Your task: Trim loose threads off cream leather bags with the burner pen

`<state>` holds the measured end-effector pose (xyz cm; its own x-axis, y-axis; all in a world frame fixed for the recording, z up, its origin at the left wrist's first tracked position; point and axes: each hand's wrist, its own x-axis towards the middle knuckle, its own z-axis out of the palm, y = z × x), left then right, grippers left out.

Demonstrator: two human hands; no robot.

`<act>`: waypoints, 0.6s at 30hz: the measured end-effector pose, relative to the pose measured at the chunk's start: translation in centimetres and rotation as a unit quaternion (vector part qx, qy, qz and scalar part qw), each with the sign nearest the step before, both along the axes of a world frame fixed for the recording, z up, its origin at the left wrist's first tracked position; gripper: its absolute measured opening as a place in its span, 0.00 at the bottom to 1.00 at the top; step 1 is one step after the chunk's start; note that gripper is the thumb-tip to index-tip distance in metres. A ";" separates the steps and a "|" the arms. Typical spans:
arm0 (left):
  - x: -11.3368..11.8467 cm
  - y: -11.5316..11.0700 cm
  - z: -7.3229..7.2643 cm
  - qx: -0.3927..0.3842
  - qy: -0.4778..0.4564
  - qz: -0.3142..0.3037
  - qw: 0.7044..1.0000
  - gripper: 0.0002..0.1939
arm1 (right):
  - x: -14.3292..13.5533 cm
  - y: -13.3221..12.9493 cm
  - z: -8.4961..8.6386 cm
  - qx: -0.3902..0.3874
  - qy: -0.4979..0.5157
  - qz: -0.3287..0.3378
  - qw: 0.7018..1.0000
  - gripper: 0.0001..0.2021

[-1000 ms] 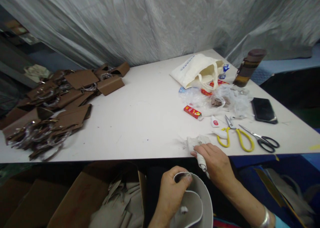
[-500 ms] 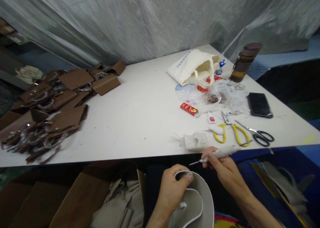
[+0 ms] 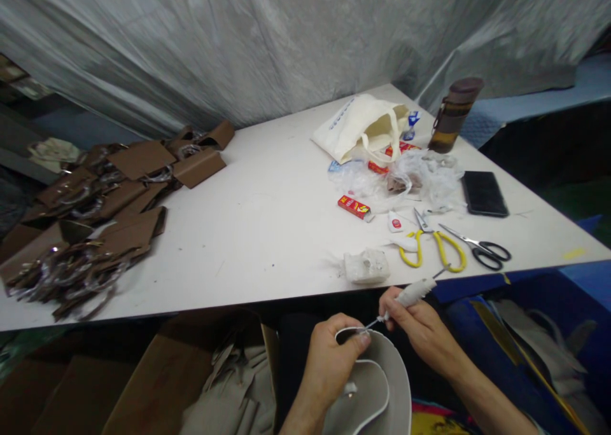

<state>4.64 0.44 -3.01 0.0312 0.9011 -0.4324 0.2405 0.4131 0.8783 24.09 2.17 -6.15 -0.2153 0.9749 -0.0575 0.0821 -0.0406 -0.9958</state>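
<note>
My left hand (image 3: 331, 359) pinches the upper edge of a curled grey leather-like piece (image 3: 398, 384), below the table's front edge. The piece bends round into a loop, and a small white bit shows inside the curl. In my right hand (image 3: 415, 327) is an awl (image 3: 414, 291) with a pale, wrapped-looking handle and a thin metal shaft. The shaft slants down to the left, and its tip is at the piece's edge beside my left thumb. Whether the tip has gone into the material, I cannot tell.
On the white table (image 3: 267, 212) lie a whitish block (image 3: 366, 267), yellow-handled scissors (image 3: 442, 247), black scissors (image 3: 487, 254), a phone (image 3: 484, 193), a bottle (image 3: 456, 114) and a cloth bag (image 3: 363, 126). Brown bags (image 3: 138, 161) are heaped at left. Below stands a box (image 3: 157, 374) of grey pieces.
My right hand has moved left and slightly down, bringing the awl's tip from just above the grey piece to its edge. My left hand keeps its pinch. The view has shifted slightly.
</note>
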 end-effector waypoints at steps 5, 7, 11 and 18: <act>0.5 -0.2 -0.2 0.006 -0.014 -0.014 1.000 0.03 | 0.3 0.3 1.1 0.046 -0.052 0.046 0.997 0.24; 0.6 -0.3 -0.4 0.008 -0.021 -0.016 1.000 0.03 | 0.3 0.4 1.5 0.061 -0.063 0.050 0.995 0.23; 0.7 -0.6 -0.8 0.006 -0.036 -0.013 0.999 0.03 | -0.1 0.2 1.4 0.062 -0.063 0.035 0.995 0.23; 0.2 -0.5 -1.6 -0.013 -0.052 0.017 0.998 0.04 | -1.9 -2.5 -0.4 0.010 -0.026 -0.100 0.995 0.25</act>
<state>4.88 -0.09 -4.62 0.0463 0.8914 -0.4509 0.1330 0.4419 0.8872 22.22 -0.37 -6.54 -0.0150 0.9989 -0.0442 0.1267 -0.0420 -0.9911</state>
